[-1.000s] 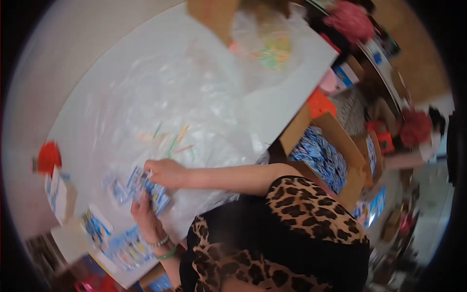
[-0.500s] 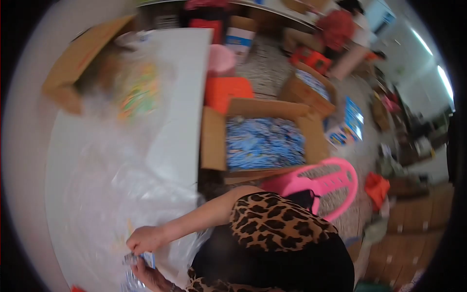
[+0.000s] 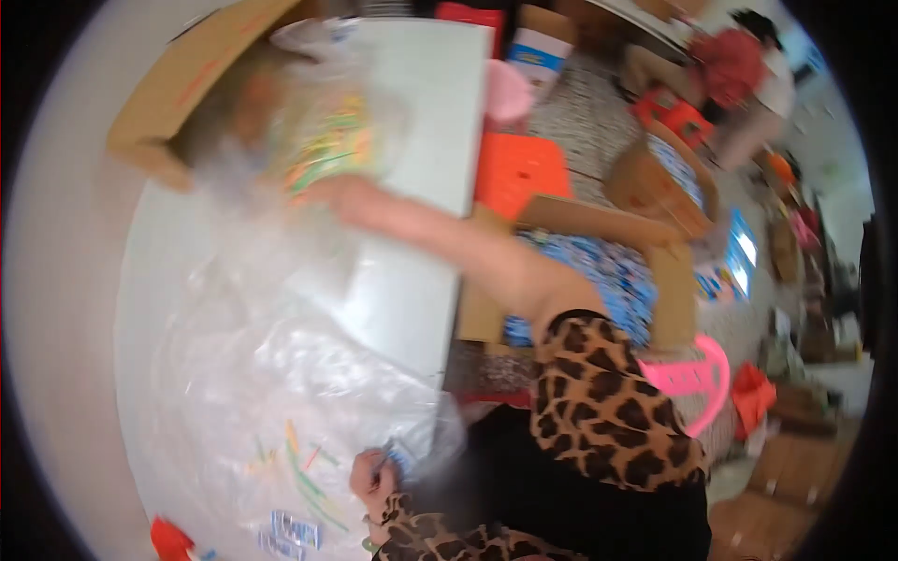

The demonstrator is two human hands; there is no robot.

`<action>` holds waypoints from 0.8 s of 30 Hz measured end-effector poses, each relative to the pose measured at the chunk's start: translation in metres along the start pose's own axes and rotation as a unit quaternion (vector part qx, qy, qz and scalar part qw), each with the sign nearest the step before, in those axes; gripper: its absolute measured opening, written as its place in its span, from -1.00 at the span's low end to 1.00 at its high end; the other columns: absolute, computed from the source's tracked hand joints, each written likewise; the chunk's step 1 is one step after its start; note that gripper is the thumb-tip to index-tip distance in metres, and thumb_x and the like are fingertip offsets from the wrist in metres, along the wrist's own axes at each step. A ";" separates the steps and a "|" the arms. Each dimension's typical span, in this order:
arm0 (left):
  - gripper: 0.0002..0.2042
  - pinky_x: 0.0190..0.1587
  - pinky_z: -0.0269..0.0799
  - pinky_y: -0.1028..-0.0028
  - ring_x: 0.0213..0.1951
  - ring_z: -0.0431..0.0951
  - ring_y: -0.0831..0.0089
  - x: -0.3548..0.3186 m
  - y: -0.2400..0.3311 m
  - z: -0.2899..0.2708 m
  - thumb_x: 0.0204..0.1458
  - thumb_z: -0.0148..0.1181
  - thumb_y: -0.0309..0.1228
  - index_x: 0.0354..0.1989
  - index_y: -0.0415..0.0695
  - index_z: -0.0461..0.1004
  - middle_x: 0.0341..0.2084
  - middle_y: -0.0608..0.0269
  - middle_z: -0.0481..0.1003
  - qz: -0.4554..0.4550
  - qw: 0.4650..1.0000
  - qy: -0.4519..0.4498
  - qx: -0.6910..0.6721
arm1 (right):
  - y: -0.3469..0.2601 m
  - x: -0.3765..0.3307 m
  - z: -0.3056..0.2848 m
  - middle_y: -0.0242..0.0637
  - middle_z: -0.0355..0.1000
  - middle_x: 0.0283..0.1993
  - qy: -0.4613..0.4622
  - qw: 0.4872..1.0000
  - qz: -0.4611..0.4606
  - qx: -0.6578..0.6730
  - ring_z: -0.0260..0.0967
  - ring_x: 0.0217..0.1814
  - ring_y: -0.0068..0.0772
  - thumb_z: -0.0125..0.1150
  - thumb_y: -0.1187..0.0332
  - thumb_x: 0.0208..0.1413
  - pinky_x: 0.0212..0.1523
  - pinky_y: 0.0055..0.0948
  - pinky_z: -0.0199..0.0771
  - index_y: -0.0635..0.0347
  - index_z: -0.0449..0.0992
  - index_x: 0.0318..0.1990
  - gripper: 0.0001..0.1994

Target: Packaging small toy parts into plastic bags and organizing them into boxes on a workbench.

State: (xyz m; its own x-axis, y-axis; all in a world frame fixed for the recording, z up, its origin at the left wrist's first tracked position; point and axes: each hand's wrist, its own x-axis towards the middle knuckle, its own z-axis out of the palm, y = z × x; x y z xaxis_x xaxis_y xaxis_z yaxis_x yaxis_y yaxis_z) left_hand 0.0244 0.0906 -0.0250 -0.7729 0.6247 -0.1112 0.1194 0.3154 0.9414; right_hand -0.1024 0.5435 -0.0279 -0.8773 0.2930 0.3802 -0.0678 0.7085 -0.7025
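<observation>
**Two Hands Set Apart Along a White Desk, with Its Edges and Bare Surface**

Through the head view I see the left hand (image 3: 372, 475) at the lower centre of the frame, its fingers bent around a blue packet (image 3: 401, 459) near the desk's right-hand edge. The right hand (image 3: 339, 196) reaches to the upper centre, at the lower end of a clear bag of coloured sticks (image 3: 329, 150); motion blur covers its fingers, so I cannot tell whether they grasp or are released.

The white desk (image 3: 426, 122) has its right edge running from the top centre down toward the left hand. Its bare surface forms a strip between that edge and the bag, reaching down to the centre of the frame; the right forearm crosses this strip. Crumpled clear plastic (image 3: 271, 365) covers the lower left part of the desk, with loose sticks (image 3: 304, 472) on it and two flat packets (image 3: 296, 529) at the lower edge of the frame. An open carton (image 3: 206, 89) bounds the upper left, beside the wall.

Beyond the right edge I find little room: an orange stool (image 3: 524, 173) and a packet-filled box (image 3: 675, 304) stand just beside the desk, the box partly behind the right arm.
</observation>
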 end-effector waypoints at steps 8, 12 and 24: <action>-0.90 -0.43 0.34 0.50 -0.47 0.47 0.32 -0.017 0.019 -0.004 -0.21 0.18 -0.60 -0.46 -0.25 0.45 -0.47 0.12 0.48 -0.005 0.997 0.060 0.047 | 0.045 0.049 -0.076 0.02 0.45 -0.10 0.019 0.961 0.135 -0.241 0.37 0.02 0.01 -0.04 0.55 -0.05 0.00 -0.19 0.37 0.26 0.47 -0.10 -0.69; -0.91 -0.41 0.32 0.57 -0.48 0.42 0.48 -0.020 0.013 -0.013 -0.18 0.19 -0.60 -0.47 -0.27 0.42 -0.44 0.16 0.49 0.010 0.999 0.053 0.005 | 0.027 0.044 -0.082 -0.04 0.42 -0.06 -0.054 0.921 0.220 -0.316 0.35 0.04 0.04 -0.04 0.55 -0.03 0.01 -0.16 0.37 0.20 0.43 -0.06 -0.67; -0.94 -0.40 0.35 0.51 -0.45 0.46 0.37 -0.015 0.017 -0.009 -0.23 0.17 -0.63 -0.54 -0.23 0.45 -0.48 0.15 0.48 0.040 0.997 0.071 0.019 | 0.018 0.058 -0.076 -0.20 0.33 -0.10 -0.219 0.844 -0.014 -0.490 0.26 0.06 -0.23 0.01 0.47 -0.02 0.04 -0.23 0.30 0.18 0.38 -0.08 -0.71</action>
State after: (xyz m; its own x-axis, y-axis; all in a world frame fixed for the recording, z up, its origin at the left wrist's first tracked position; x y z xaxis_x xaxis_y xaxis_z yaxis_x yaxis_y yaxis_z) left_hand 0.0327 0.0805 -0.0044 -0.8397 0.5428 0.0121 0.2057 0.2974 0.9323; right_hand -0.1183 0.6216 0.0268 -0.9878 0.1543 -0.0210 0.1461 0.9648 0.2186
